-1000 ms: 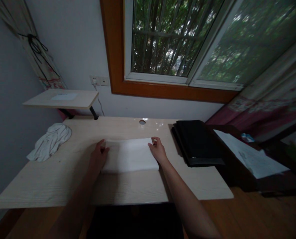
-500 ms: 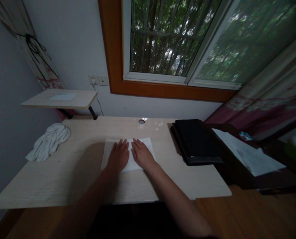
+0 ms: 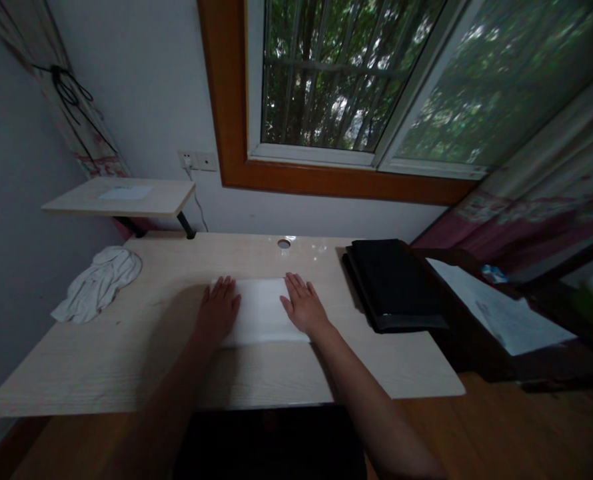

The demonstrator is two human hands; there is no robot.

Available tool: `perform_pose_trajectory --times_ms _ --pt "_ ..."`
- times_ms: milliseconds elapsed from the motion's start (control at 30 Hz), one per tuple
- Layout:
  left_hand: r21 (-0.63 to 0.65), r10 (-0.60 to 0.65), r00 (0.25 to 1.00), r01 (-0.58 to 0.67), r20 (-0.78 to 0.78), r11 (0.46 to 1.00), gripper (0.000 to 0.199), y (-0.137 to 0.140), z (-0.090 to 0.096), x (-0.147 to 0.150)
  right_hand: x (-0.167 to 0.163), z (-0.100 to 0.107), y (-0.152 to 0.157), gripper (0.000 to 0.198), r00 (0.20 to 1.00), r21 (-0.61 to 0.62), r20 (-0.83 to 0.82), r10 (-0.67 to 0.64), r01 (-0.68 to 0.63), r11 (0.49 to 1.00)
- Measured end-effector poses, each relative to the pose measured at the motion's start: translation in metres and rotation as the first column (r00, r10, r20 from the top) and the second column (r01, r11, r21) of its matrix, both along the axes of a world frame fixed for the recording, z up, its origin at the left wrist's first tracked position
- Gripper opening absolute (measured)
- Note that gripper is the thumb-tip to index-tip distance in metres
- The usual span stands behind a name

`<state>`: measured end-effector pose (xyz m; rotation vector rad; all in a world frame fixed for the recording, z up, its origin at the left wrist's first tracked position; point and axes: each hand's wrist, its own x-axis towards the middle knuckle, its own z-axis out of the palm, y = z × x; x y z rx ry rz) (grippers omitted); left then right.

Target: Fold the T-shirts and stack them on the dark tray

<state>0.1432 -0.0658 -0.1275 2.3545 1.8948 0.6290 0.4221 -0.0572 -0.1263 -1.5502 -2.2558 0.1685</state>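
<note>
As palms lie flat — left hand (image 3: 219,312), right hand (image 3: 304,308) press white cloth (image 3: 261,310).

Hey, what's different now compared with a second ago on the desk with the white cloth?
Both hands slid apart over the folded white cloth: the left hand toward its left edge, the right hand toward its right edge, both flat, palms down. A second ago they pinched its far corners. The crumpled cloth, black folders and desk stayed put.

White folded cloth (image 3: 260,310) flat on desk, rectangular, smooth, near front-centre.
</note>
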Motion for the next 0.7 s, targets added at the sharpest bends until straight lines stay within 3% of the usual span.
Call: perform_pose_trajectory --times_ms 167,300,467,567,700 --pt "-0.024 0.003 1.000 -0.002 0.012 1.000 0.052 -0.005 0.007 -0.027 0.021 0.009 -0.008 0.056 0.998 -0.012 0.004 -0.056 0.056 0.998" --pt "0.053 -0.067 0.998 0.066 0.010 0.996 0.050 -0.019 0.025 -0.018 0.010 0.025 -0.018 0.057 0.997 0.032 -0.039 -0.071 0.072 0.997" --pt "0.023 -0.272 0.962 0.273 -0.013 0.962 0.047 -0.037 0.029 0.017 -0.032 0.032 -0.036 0.057 0.990 0.053 -0.067 0.122 -0.119 0.991" --pt "0.014 -0.291 0.956 0.291 -0.032 0.957 0.048 -0.042 0.019 0.023 -0.046 0.025 -0.046 0.060 0.970 0.027 -0.032 0.239 -0.239 0.971" --pt "0.039 -0.296 0.946 0.303 -0.136 0.952 0.051 -0.046 0.010 0.010 -0.038 0.016 -0.056 0.063 0.959 0.030 0.029 0.282 -0.283 0.959"
